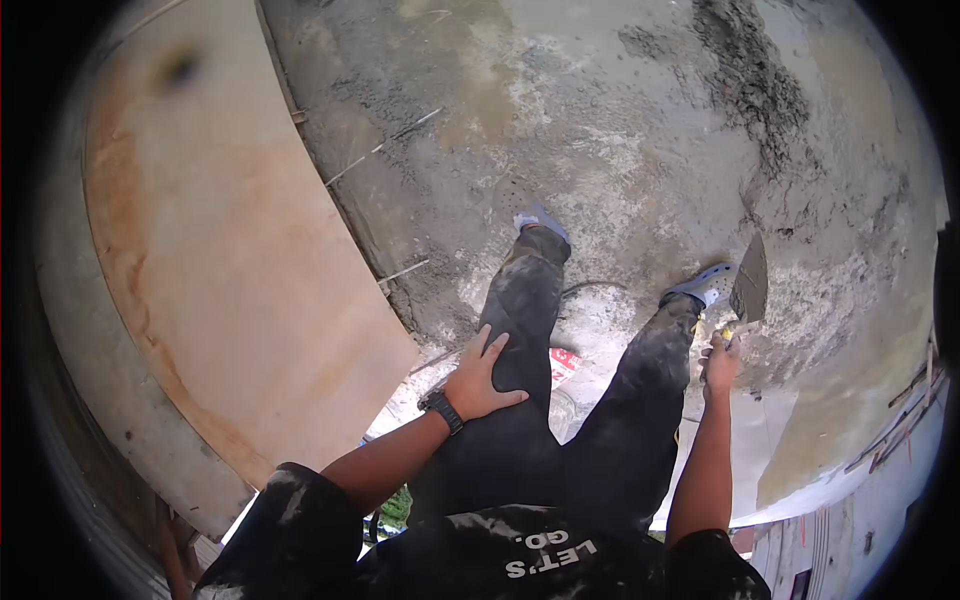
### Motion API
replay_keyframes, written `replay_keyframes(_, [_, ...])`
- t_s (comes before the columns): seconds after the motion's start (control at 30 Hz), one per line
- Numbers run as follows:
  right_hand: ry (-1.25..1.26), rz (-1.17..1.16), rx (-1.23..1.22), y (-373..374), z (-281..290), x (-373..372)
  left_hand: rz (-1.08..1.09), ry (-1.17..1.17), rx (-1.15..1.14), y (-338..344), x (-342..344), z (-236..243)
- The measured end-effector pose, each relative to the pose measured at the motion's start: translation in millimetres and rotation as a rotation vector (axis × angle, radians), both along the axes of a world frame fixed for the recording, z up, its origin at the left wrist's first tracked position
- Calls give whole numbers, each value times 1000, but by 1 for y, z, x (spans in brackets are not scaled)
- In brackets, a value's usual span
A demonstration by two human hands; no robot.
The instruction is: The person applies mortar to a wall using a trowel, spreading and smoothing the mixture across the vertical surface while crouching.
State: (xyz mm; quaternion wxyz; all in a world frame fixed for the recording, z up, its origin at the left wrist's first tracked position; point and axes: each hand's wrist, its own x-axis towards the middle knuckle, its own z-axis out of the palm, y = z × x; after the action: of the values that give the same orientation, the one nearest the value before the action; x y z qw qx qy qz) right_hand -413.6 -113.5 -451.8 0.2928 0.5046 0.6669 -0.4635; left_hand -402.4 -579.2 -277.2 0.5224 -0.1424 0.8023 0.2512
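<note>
My right hand [720, 362] is closed around the handle of a pointed trowel [751, 282]. Its blade, grey with mortar, points away from me just to the right of my right shoe [704, 285]. My left hand [482, 378] rests on my left thigh with the fingers spread, and a dark watch [441, 410] sits on that wrist. Wet grey mortar [755, 80] lies in a rough streak on the concrete surface [620, 190] at the far right, beyond the trowel.
A large plywood sheet [240, 260] stretches along the left. Thin rods [385, 147] stick out from its edge toward the concrete. Between my legs lies a red and white scrap [564, 366]. Loose sticks [905, 420] lie by the right edge.
</note>
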Motion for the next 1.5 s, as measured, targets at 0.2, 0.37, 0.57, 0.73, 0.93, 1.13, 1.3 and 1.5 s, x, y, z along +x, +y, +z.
replay_keyframes(0.2, [-44,47,192,112,-43,5,-88,73,-138,76,29,-4])
replay_keyframes(0.37, [-54,-199,522,229,-139,-23,-155,70,-159,124,21,-22])
replay_keyframes(0.57, [-121,-242,557,255,-270,-146,-189,71,-191,155,7,-40])
replay_keyframes(0.73, [-65,95,526,174,-254,-131,-211,51,-233,174,5,-36])
replay_keyframes(0.93, [8,-436,386,226,-263,-32,-211,48,-233,177,6,-39])
replay_keyframes(1.13, [133,-705,-122,157,-294,-135,-202,84,-267,177,-5,-41])
replay_keyframes(1.3, [247,-591,-312,158,-284,-168,-208,74,-262,176,-5,-42])
replay_keyframes(1.5, [209,-538,-349,175,-227,-153,-145,106,-216,165,9,-39])
